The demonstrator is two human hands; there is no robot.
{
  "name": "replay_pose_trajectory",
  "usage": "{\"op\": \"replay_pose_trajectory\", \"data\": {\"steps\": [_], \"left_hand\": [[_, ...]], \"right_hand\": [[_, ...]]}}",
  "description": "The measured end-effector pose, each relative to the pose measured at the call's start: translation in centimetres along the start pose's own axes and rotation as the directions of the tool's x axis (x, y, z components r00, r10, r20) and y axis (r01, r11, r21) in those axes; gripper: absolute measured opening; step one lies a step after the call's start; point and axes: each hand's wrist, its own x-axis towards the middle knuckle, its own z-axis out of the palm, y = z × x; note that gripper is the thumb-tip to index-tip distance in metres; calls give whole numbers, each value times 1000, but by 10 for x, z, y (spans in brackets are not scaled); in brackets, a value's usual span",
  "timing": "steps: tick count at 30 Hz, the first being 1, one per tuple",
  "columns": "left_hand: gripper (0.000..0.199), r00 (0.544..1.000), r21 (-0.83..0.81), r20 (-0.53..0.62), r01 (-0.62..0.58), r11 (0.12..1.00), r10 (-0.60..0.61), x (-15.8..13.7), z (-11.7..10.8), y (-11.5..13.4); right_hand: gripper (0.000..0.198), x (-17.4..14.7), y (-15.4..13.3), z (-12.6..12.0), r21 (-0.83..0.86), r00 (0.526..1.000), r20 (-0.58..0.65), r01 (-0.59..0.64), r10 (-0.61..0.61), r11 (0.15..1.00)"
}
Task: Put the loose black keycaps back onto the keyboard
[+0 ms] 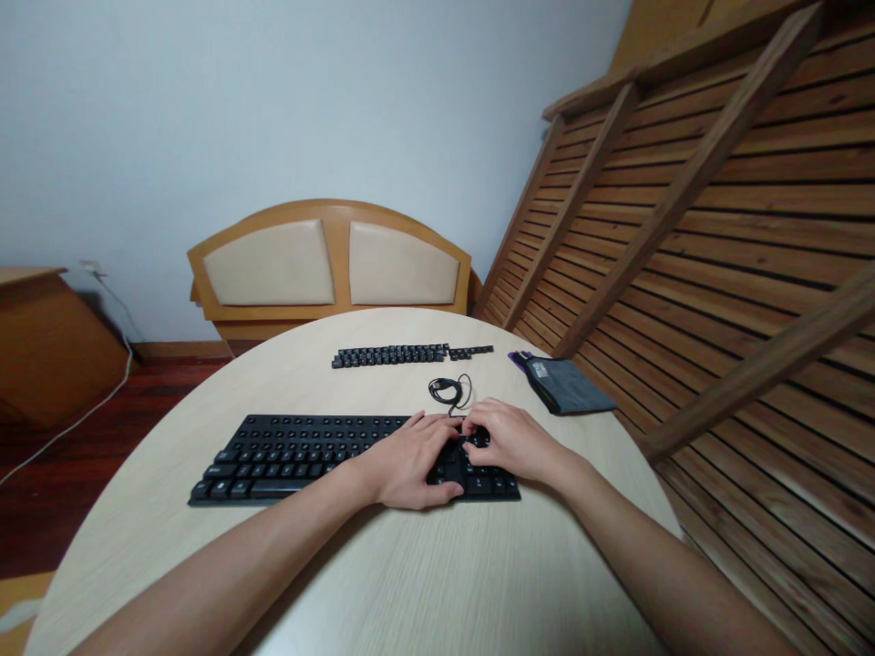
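Note:
A black keyboard (287, 460) lies flat on the round table, its upper rows showing small bare key stems and its lower rows carrying keycaps. Across its right part rests my left hand (410, 460), palm down with fingers stretched out and thumb along the front edge. My right hand (509, 437) is curled over the number pad side, thumb and fingers bent together at the keys; what is between them is too dark to make out. Behind the keyboard, loose black keycaps (389, 355) stand in neat rows, with a smaller group of keycaps (470, 352) to their right.
A coiled black cable (446, 392) lies just behind the keyboard. At the table's right edge is a dark grey pouch (571, 384) with purple trim. A wooden slatted frame (684, 228) leans on the right, and a padded headboard (273, 264) stands beyond the pale table (424, 583).

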Motion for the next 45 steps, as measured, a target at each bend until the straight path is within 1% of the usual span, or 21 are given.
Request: {"op": "replay_pose_trajectory", "data": {"steps": [5, 8, 11, 16, 19, 24, 27, 30, 34, 39, 42, 45], "left_hand": [[60, 1000, 15, -11, -7, 1000, 7, 1, 0, 0], [61, 1000, 23, -13, -10, 1000, 10, 1, 0, 0], [60, 1000, 34, -6, -15, 999, 15, 1, -1, 0], [56, 999, 98, 35, -6, 995, 2, 0, 1, 0], [56, 999, 106, 32, 3, 994, -6, 0, 3, -1], [57, 1000, 101, 16, 4, 995, -6, 0, 4, -1], [55, 1000, 104, 21, 4, 995, -6, 0, 3, 0], [54, 1000, 97, 31, 4, 995, -7, 1, 1, 1], [55, 999, 93, 40, 12, 996, -15, 0, -4, -1], [63, 996, 144, 62, 57, 988, -66, -16, -15, -12], [72, 991, 147, 89, 88, 985, -102, -31, -20, -20], [75, 988, 149, 98, 104, 983, -119, -41, -21, -22]], "right_hand": [[7, 3, -3, -1, -81, 999, 41, 32, -29, 996], [6, 4, -5, -2, -96, 998, 65, 30, -24, 995], [6, 2, -2, -3, -58, 997, 72, 21, -16, 998], [9, -2, 8, -2, 79, 998, 51, 20, -24, 997], [9, -2, 11, 0, 97, 998, 52, 14, -20, 995], [8, 0, 7, -2, 61, 997, 72, -22, 18, 998], [6, 2, 4, -2, 1, 994, 92, -52, 51, 999], [6, 2, 2, -1, -57, 995, 95, -36, 42, 998], [8, 0, 5, -3, -65, 995, 93, -22, 28, 998], [7, -5, 20, -15, -84, 986, 138, -83, 94, 993], [7, -7, 31, -23, -54, 972, 190, -128, 136, 990], [12, -5, 41, -34, 43, 957, 272, -120, 105, 992]]}}
